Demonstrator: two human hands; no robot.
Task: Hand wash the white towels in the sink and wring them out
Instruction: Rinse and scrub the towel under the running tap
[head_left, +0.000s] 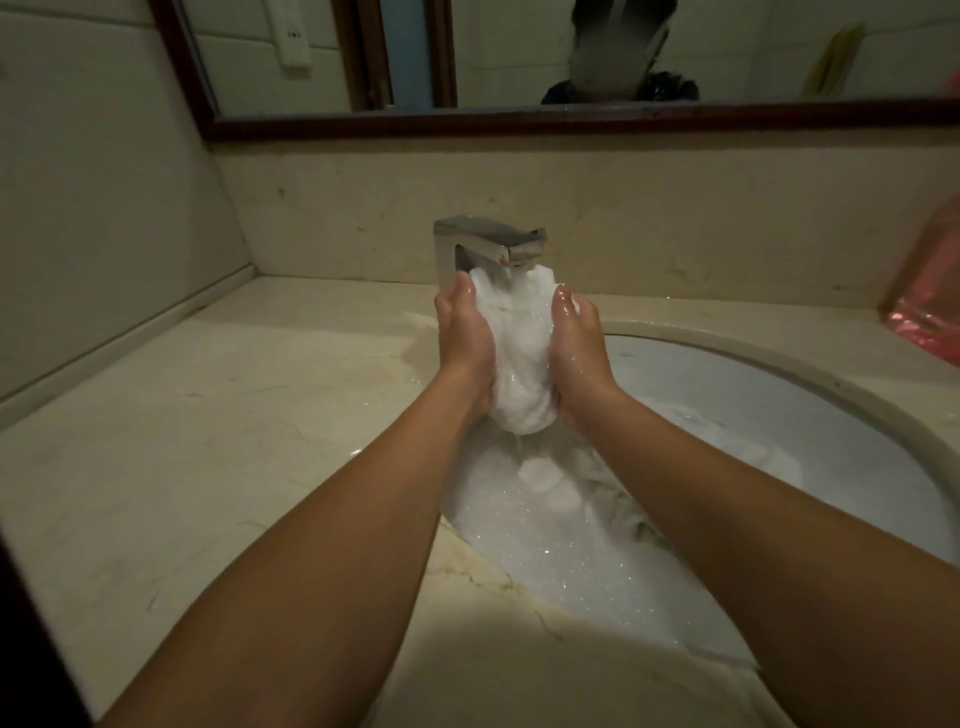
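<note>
Head view: the bunched white cloth towel (519, 358) stands upright over the far left part of the basin. Its top is just under the spout of the square chrome tap (483, 249), and a thin run of water seems to fall from its lower end. The left hand (465, 343) and right hand (576, 348) clasp it from either side, palms pressed in and thumbs laid along its near face. The fingers wrap out of sight behind it.

This looks like squeezing suds out under the tap, though whether water is flowing is hard to tell. To do it well, press from the top downward so water is driven out at the bottom. Then open and re-bunch the towel so the inner folds are flushed too. Keep the bundle over the bowl, since the tap sits close to the rim and runoff could spill onto the counter.

Below, the oval white ceramic sink (831, 384) holds glittering white foam (545, 545) with more crumpled white cloth (623, 493) lying in it, probably waiting its turn. The beige marble countertop (208, 441) surrounds the basin, and a pink plastic bag (930, 291) stands at the far right.
</note>
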